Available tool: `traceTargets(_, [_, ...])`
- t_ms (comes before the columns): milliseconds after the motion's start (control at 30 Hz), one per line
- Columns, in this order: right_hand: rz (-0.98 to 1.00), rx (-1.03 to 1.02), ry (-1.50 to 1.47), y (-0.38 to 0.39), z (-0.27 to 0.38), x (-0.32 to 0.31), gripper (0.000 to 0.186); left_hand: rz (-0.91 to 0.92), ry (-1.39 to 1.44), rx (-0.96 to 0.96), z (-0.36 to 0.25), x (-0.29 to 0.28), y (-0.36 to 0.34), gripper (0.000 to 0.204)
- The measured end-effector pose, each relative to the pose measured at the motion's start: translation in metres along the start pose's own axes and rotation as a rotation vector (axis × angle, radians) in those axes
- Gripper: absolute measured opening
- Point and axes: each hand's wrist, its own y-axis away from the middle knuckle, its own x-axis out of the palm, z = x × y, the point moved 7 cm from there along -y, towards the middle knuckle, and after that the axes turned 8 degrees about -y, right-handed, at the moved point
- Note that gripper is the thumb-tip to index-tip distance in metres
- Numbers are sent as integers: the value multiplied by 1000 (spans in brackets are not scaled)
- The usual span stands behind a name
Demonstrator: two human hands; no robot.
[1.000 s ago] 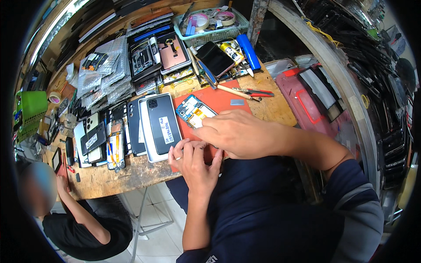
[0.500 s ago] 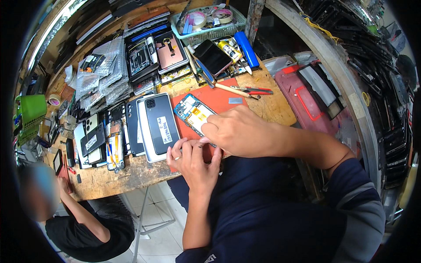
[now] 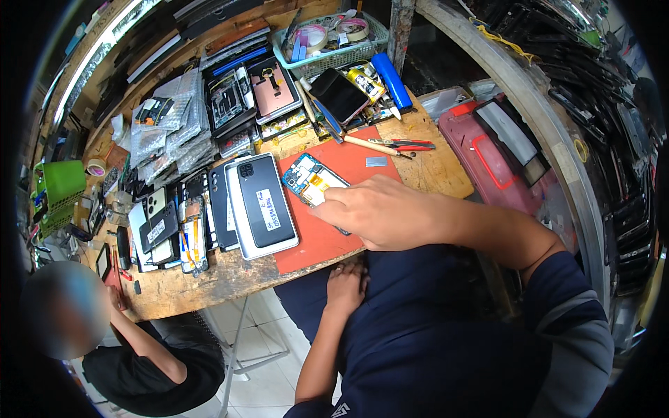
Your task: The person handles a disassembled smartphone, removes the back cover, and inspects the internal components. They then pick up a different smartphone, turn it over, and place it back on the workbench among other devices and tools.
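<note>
left hand (image 3: 347, 285): lowered to the lap (image 3: 310, 296), off the wooden bench (image 3: 209, 287), fingers loosely bent; cannot tell whether anything is in it.
right hand (image 3: 380, 212): above the bench's near edge, fingers narrowed and bunched at the opened phone (image 3: 311, 184); fingertips hidden, so any tool or part between them cannot be told.
phone's place: on the orange mat (image 3: 306, 244), back off, yellow flex (image 3: 318, 182) showing, its near end partly covered by the right hand.
work in hand: judged as fine one-handed work inside the phone; the next move seems to call for a steady phone and light finger pressure.
white tray (image 3: 282, 249): left of the opened phone, overlapping the mat; bears one labelled dark phone (image 3: 261, 198).
green basket (image 3: 63, 180): far left; contents unclear.
red case (image 3: 456, 132): right, beyond the bench; black-framed panel (image 3: 512, 143) on top, inside unclear.
mint basket (image 3: 331, 67): far side; tape rolls (image 3: 309, 36) and mixed small items.
</note>
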Motion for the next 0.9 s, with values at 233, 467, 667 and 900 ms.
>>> traceTargets(233, [-151,137,-113,2,-2,1,38,371,190,80,4,33,17,36])
traceTargets(467, [-762,207,-314,57,-55,-10,31,43,117,-301,6,33,0,31])
traceTargets(667, [-678,143,-64,52,-68,2,33,-203,-108,-169,-8,8,-27,55])
traceTargets(900, [-534,345,212,17,-95,9,22,88,226,-35,-20,-34,9,40])
